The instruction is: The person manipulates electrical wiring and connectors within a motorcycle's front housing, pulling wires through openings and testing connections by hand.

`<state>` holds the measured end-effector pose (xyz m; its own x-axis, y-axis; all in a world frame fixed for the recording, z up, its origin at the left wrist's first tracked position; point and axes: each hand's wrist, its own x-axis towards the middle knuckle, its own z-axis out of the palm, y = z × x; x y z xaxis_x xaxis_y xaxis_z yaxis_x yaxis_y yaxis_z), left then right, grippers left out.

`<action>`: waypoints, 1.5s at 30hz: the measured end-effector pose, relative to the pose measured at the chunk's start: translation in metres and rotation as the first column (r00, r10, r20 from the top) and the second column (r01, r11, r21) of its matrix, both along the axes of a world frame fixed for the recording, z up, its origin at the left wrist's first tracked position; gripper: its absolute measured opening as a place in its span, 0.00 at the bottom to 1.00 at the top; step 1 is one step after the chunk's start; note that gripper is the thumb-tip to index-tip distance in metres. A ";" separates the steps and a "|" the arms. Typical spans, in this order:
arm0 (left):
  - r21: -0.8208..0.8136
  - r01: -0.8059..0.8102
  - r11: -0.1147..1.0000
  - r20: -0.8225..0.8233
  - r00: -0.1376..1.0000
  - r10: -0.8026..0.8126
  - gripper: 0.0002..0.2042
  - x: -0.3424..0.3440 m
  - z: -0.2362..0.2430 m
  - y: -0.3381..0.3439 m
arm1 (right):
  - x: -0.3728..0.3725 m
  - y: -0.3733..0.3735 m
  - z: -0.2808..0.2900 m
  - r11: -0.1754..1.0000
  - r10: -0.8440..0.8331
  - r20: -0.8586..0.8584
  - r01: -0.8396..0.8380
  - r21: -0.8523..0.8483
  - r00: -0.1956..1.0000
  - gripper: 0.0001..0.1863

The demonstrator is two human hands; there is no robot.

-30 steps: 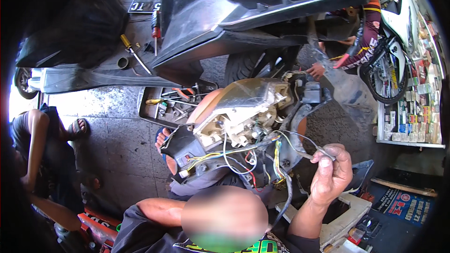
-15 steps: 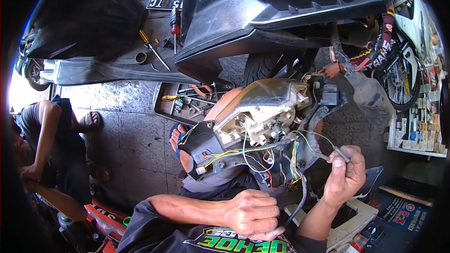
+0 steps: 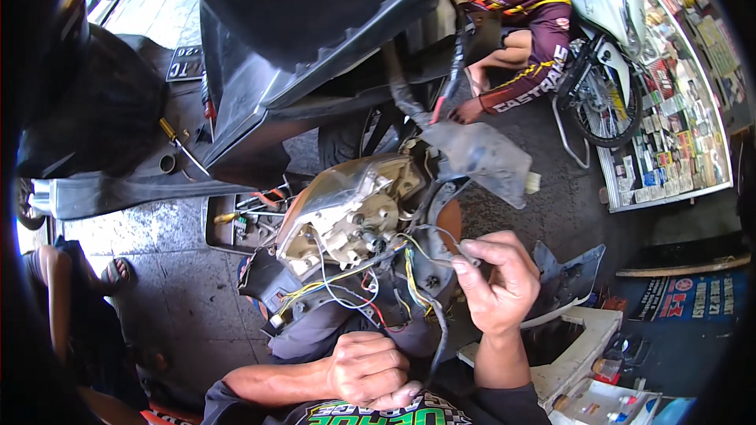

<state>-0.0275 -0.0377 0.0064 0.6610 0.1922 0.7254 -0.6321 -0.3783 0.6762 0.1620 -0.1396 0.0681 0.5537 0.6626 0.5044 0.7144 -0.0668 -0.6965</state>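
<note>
A motorcycle headlight unit point(image 3: 346, 220) with a clear lens, pale back and dark shell rests over my lap. My right hand point(image 3: 504, 279) is closed, thumb and finger pinching thin grey wires that run from the unit. Below the unit my left hand point(image 3: 370, 370) is curled into a fist. Beside its thumb a dark cable point(image 3: 442, 334) runs down from the wiring; what the fist holds, if anything, is hidden. Yellow, white and red wires point(image 3: 335, 277) hang loose across the shell, one bunch ending in a small white connector point(image 3: 276, 320).
A black scooter body point(image 3: 260, 102) stands ahead, with a screwdriver point(image 3: 175, 134) on its footboard. A tool tray point(image 3: 209, 224) lies on the floor. A co-worker point(image 3: 520, 31) crouches beyond; another person point(image 3: 59, 291) sits left. To the right are a display case point(image 3: 669, 201) and a white box point(image 3: 587, 330).
My view has swung right, so the scene shifts left, and more of the co-worker shows. My right hand keeps its pinch on the wires; my left stays curled.
</note>
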 end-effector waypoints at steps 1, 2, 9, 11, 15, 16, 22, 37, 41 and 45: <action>-0.005 0.001 1.000 -0.006 1.000 -0.001 0.10 0.001 0.002 0.000 | 0.001 0.000 -0.001 1.000 0.011 0.000 -0.011 0.004 1.000 0.12; -0.011 0.001 1.000 -0.012 1.000 -0.002 0.11 0.002 0.004 0.000 | 0.001 0.000 0.001 1.000 0.011 0.012 -0.011 -0.009 1.000 0.12; -0.003 -0.003 1.000 -0.041 0.999 0.003 0.12 0.002 0.006 0.000 | 0.001 0.004 0.004 0.999 0.031 0.050 -0.031 -0.008 0.998 0.12; 0.002 -0.006 1.000 -0.022 1.000 0.006 0.09 0.002 0.006 0.001 | 0.005 0.002 0.002 1.000 0.005 0.028 -0.005 0.001 1.000 0.12; 0.011 -0.033 0.999 -0.007 0.999 0.033 0.08 0.001 0.004 0.001 | 0.007 -0.006 -0.006 0.998 -0.060 -0.060 0.062 0.029 0.996 0.10; 0.012 -0.041 0.999 -0.011 0.999 0.042 0.08 0.000 0.004 0.001 | 0.005 -0.009 -0.009 0.996 -0.075 -0.140 0.081 0.038 0.987 0.09; 0.022 -0.024 0.999 -0.006 1.000 0.024 0.17 -0.006 0.002 -0.014 | 0.003 -0.016 -0.011 0.989 -0.148 -0.186 0.147 -0.020 0.971 0.09; 0.063 -0.328 0.943 -0.141 0.932 0.333 0.10 -0.074 -0.006 0.038 | 0.017 -0.027 -0.007 0.993 -0.099 -0.246 0.078 -0.093 0.964 0.09; 0.131 -0.381 0.915 -0.193 0.896 0.401 0.07 -0.100 -0.006 0.044 | 0.016 -0.029 -0.006 0.990 -0.130 -0.264 0.110 -0.091 0.956 0.10; 0.171 -0.440 0.882 -0.203 0.860 0.468 0.07 -0.108 -0.018 0.046 | 0.019 -0.031 -0.004 0.988 -0.131 -0.268 0.104 -0.116 0.954 0.10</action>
